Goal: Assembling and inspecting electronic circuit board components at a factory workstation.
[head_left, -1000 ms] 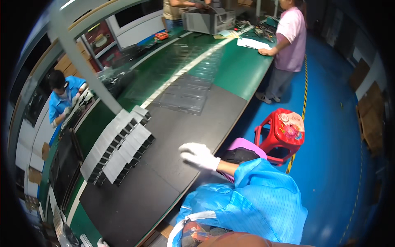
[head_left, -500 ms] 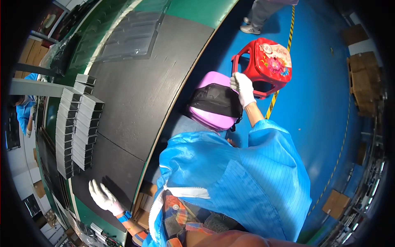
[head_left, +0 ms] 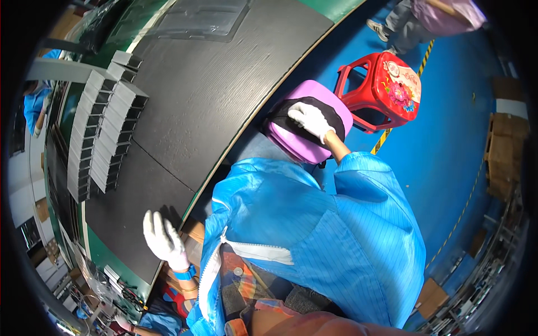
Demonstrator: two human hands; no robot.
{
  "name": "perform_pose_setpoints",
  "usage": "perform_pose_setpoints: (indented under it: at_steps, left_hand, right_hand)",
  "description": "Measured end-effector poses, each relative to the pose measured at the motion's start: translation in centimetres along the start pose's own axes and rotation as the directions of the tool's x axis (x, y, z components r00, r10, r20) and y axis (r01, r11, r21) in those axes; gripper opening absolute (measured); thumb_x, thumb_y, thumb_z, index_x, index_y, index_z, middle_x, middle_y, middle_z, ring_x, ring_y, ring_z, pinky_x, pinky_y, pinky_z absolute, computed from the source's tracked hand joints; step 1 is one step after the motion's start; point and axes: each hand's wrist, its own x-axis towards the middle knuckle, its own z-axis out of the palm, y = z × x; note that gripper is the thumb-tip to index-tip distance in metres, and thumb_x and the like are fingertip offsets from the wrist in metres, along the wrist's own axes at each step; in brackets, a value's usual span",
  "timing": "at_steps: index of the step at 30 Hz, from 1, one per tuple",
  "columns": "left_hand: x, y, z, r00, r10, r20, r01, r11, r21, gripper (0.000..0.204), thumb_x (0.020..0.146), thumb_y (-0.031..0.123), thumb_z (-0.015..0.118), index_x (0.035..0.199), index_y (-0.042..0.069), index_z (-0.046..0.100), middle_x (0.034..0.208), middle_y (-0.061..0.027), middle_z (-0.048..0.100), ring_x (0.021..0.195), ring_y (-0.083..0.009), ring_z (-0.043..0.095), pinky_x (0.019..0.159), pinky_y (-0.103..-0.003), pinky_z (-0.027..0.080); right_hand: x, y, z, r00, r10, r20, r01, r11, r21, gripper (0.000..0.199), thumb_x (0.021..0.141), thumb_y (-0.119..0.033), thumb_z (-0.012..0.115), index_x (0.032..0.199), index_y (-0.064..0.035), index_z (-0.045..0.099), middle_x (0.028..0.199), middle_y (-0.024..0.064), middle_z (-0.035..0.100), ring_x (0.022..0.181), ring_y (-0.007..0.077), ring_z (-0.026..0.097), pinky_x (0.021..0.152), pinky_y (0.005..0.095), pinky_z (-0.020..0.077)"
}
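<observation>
My left hand [head_left: 163, 239], in a white glove with a blue band at the wrist, is raised by the front edge of the workbench. It is open, its fingers stretched and apart, and nothing is in it. My right hand [head_left: 311, 120], also white-gloved, rests on the black fabric band [head_left: 326, 107] across a purple rounded object [head_left: 311, 89]. Its fingers lie loosely bent over the band, with no grip visible. That purple object stands low beside the bench; its exact kind is unclear.
A red plastic stool [head_left: 376, 92] with a flowered top stands right of the purple object. Grey rectangular metal profiles [head_left: 112, 134] are lined up on the bench's black mat [head_left: 213, 84]. Clear plastic trays [head_left: 196, 19] lie at its far end. Another person [head_left: 412, 25] stands beyond the stool.
My right hand has shifted left from the purple object's edge onto its black band. My left hand has come off the mat toward the bench edge. The view has turned.
</observation>
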Motion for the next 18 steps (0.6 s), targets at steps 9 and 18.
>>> perform_pose_setpoints:
  at_steps: [9,18]
  left_hand:
    - [0.2,4.0,1.2,0.976,-0.212,0.052,0.218,0.932,-0.289,0.023,0.085,0.001,0.06,0.107,-0.001,0.063,0.118,-0.0199,0.059,0.103,-0.0358,0.059,0.09,-0.039,0.047]
    - [7.7,11.4,3.7,0.92,-0.286,0.267,0.348,0.285,-0.893,0.06,0.093,0.049,0.052,0.122,-0.004,0.051,0.115,-0.0197,0.061,0.108,-0.0261,0.058,0.093,-0.035,0.045]
  right_hand:
    - [-0.9,-7.1,0.7,0.814,-0.229,0.534,-0.182,0.772,0.609,0.029,0.093,-0.023,0.057,0.102,0.0045,0.06,0.088,0.0108,0.064,0.075,0.0145,0.062,0.068,0.0261,0.053]
    - [-6.4,-18.8,8.4,0.483,-0.62,0.618,-0.226,0.594,0.772,0.024,0.093,-0.014,0.053,0.113,-0.0018,0.058,0.109,0.0063,0.059,0.104,0.0151,0.056,0.09,0.0303,0.0473]
